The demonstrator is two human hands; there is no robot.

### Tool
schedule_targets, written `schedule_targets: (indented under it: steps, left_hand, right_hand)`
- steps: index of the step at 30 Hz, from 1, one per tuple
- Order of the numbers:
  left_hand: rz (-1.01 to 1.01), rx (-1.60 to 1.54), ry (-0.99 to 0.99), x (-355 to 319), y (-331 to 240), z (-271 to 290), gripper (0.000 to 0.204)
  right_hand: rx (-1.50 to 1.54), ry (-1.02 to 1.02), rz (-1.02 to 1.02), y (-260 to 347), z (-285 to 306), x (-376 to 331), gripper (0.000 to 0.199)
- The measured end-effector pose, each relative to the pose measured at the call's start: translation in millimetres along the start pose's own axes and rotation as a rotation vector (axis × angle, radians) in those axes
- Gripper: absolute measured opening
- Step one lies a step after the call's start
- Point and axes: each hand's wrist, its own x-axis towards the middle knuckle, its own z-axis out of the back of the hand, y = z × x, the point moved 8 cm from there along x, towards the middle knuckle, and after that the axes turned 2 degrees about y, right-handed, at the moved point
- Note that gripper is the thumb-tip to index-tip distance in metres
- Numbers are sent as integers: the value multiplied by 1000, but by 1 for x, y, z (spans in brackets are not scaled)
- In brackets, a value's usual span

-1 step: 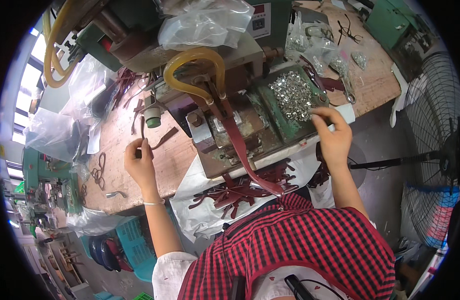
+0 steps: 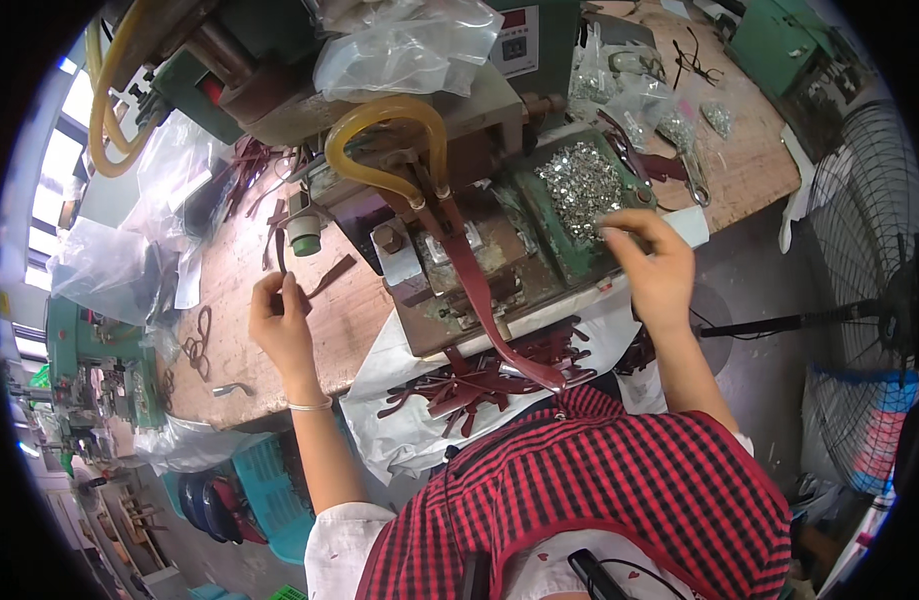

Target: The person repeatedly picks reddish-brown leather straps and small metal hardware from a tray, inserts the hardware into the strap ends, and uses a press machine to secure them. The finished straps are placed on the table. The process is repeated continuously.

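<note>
My left hand (image 2: 281,318) is closed over the bench, its thumb and fingertips pinched on a narrow dark brown strap (image 2: 280,250) that sticks up past them. Another short brown strap (image 2: 333,274) lies just to its right. My right hand (image 2: 662,268) hovers at the near right edge of a green tray (image 2: 577,262) with a heap of small shiny metal pieces (image 2: 581,185). Its thumb and forefinger are pressed together; what they hold, if anything, is too small to make out. Between my hands a long maroon strap (image 2: 471,280) hangs from the press (image 2: 489,248) toward my lap.
Many maroon straps (image 2: 469,388) lie on a white cloth (image 2: 364,420) before me. A yellow hose (image 2: 441,125) loops over the press. A green-capped knob (image 2: 305,242) stands near my left hand. Bags of metal pieces (image 2: 676,128) lie back right; a fan (image 2: 869,230) stands at right.
My right hand has moved slightly left and up along the tray's edge. My left hand has hardly moved, and the strap on the press stays in place.
</note>
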Motion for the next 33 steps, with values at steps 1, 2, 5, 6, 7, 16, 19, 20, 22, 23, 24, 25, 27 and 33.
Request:
schedule_targets:
  steps: [1, 2, 5, 6, 7, 16, 19, 20, 22, 23, 24, 25, 27, 33]
  left_hand:
    - [-44, -71, -7, -1, -6, -5, 8]
    - [-83, -153, -9, 1, -10, -16, 8]
    - [-45, -271, 50, -7, -23, -52, 12]
    - [-3, -291, 49, -15, -21, -57, 12]
    - [53, -308, 49, -29, -15, -62, 12]
    - [-384, -349, -171, -53, -150, -16, 13]
    - [-736, -43, -233, -84, -219, -1, 18]
    - [-804, -81, -163, -94, -223, -4, 15]
    - [-921, -15, 32, -109, -234, -23, 12]
    - [-969, 83, 154, -115, -239, -39, 16]
    - [-1009, 115, 189, -120, -239, -54, 19]
    - [-1056, 154, 213, -124, -240, -67, 23]
    - [-1088, 139, 206, -124, -243, -77, 23]
    - [-699, -415, -148, -82, -239, -23, 17]
  right_hand:
    - [84, 113, 29, 19, -22, 6, 16]
    - [80, 170, 108, 41, -40, 13, 15]
    - [238, 252, 153, 66, -90, 29, 17]
    - [313, 259, 94, 64, -103, 29, 18]
    - [385, 274, 23, 58, -114, 24, 20]
    - [635, 289, -111, 70, -124, 16, 33]
    - [675, 325, -146, 78, -122, 13, 43]
    - [684, 368, -173, 88, -118, 4, 46]
    - [670, 406, -23, 100, -112, -8, 55]
    - [673, 433, -28, 99, -111, -10, 55]
    - [675, 458, -33, 97, -107, -10, 55]
    - [683, 491, -27, 101, -105, -7, 55]
    - [752, 580, -177, 107, -110, -6, 56]
    - [644, 460, -119, 94, -112, -1, 58]
